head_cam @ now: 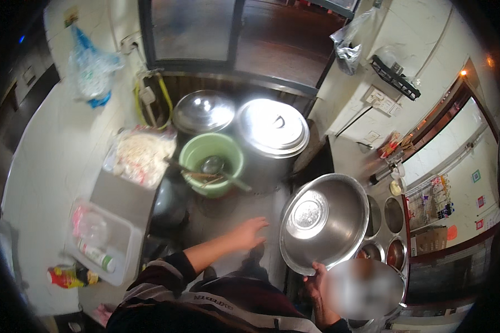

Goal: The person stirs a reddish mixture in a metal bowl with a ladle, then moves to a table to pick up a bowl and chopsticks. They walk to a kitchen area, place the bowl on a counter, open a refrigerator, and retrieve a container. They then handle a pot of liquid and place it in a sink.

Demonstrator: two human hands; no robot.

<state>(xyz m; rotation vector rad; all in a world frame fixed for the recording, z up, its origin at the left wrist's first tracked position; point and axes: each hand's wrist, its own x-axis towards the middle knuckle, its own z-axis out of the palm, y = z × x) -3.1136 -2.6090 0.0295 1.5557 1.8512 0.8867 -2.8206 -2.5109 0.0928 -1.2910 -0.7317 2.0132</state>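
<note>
My right hand [316,281] grips the near rim of a large stainless steel basin [345,212]. The basin is tilted, with its shiny inside facing up toward me. Nothing is in my left hand [252,232], which is held out over the floor to the left of the basin, fingers apart. Beyond it stands a green plastic bucket [187,160] with a ladle [213,165] and other long-handled utensils in it. Behind the bucket is a big steel pot with a shiny lid [271,127], and a second domed lid [204,110] lies to its left.
A counter with several round steel wells [394,214] runs along the right. On the left counter sit a bag of pale food [143,154] and a white plastic tray [129,249] holding a bottle [96,254]. A window [191,33] is at the back.
</note>
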